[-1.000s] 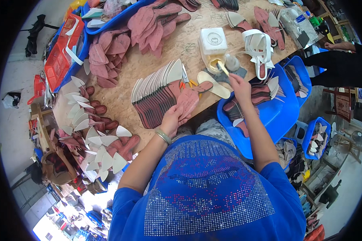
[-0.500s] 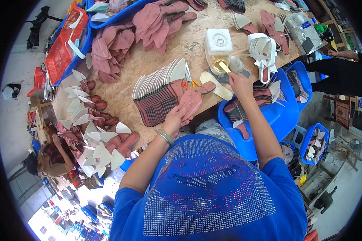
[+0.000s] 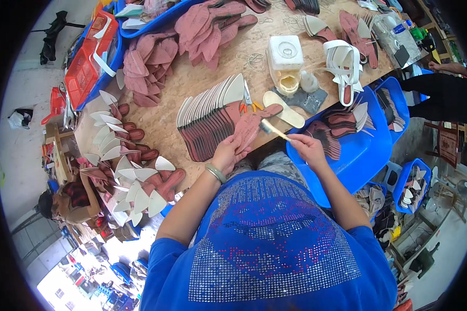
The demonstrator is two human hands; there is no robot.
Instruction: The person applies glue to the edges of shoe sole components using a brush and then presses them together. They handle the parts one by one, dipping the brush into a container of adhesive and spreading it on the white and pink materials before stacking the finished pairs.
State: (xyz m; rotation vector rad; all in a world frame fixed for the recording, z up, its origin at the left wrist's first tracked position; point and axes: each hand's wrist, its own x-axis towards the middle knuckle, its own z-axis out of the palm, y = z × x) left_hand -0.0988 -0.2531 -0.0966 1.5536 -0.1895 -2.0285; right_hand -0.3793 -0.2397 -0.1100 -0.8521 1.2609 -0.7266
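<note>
My left hand [image 3: 227, 157] grips a dark red insole [image 3: 248, 129] by its wide end, its narrow end pointing away to the right. In my right hand [image 3: 308, 149] is a small brush [image 3: 278, 131] with a pale handle, its bristles at the insole's right edge; I cannot tell whether they touch. Just left of the insole stands a tight row of insoles [image 3: 207, 129] with cream tips. Behind the brush, a cream sole-shaped piece [image 3: 284, 110] lies at the table edge. An open pot of yellowish glue [image 3: 288, 83] sits beyond it.
Piles of red insoles [image 3: 149, 65] cover the far left of the table [image 3: 233, 57]. More cream-tipped insoles [image 3: 140, 186] fan along its left edge. Orange-handled pliers [image 3: 248, 98] lie behind the row. Blue tubs [image 3: 366, 155] with insoles stand at right. A person [image 3: 433, 93] is at far right.
My right hand has brought the brush from the glue pot down and toward me, to the insole. My left hand still holds the insole in nearly the same place.
</note>
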